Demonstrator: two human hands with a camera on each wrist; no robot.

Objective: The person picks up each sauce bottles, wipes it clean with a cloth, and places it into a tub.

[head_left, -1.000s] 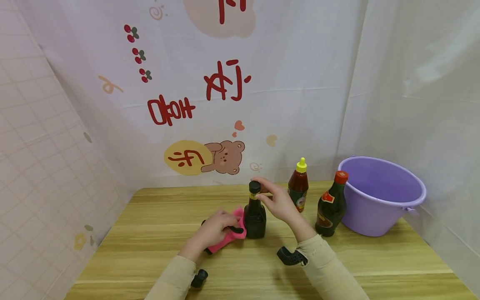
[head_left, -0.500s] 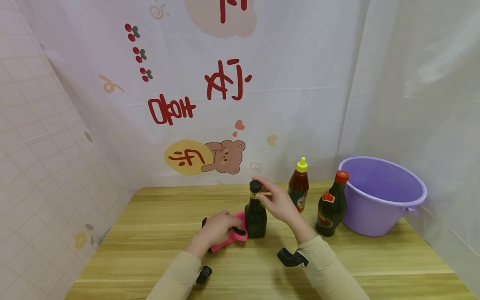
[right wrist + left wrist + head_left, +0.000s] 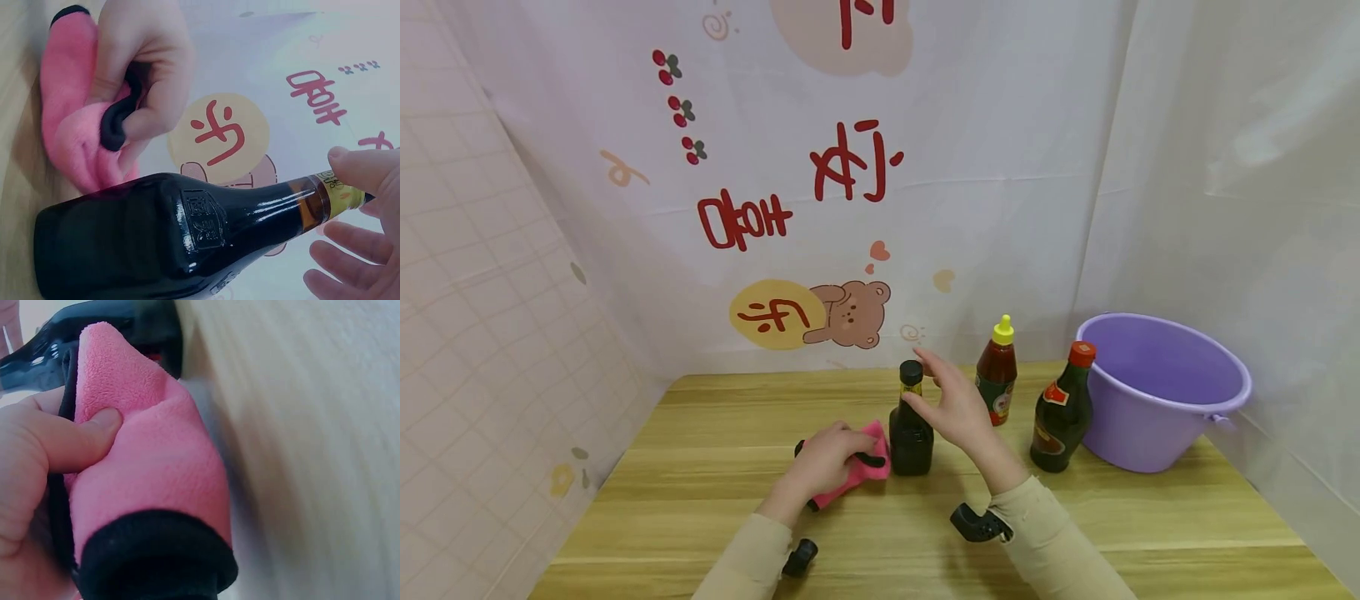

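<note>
My left hand (image 3: 823,462) grips a folded pink cloth (image 3: 150,444) with black edging, its thumb pressed into the fabric in the left wrist view. The cloth is just left of a dark, square-bodied sauce bottle (image 3: 912,448) with a black cap, upright on the table. Around the bottle's neck, my right hand (image 3: 958,408) is spread loosely. In the right wrist view, its thumb lies at the yellow neck label (image 3: 342,194), and the other fingers stand away from the glass. Whether the thumb touches the label, I cannot tell.
Right of my right hand stands a red sauce bottle (image 3: 997,375) with a yellow tip. Farther right are a dark bottle (image 3: 1062,421) with a red cap and a purple bucket (image 3: 1138,437). A printed white sheet (image 3: 1000,233) hangs behind the wooden table (image 3: 715,417).
My right hand's fingers have spread away from the bottle's cap and neck. My left hand, with the cloth, has shifted slightly left from the bottle. The bottle stays in place.
</note>
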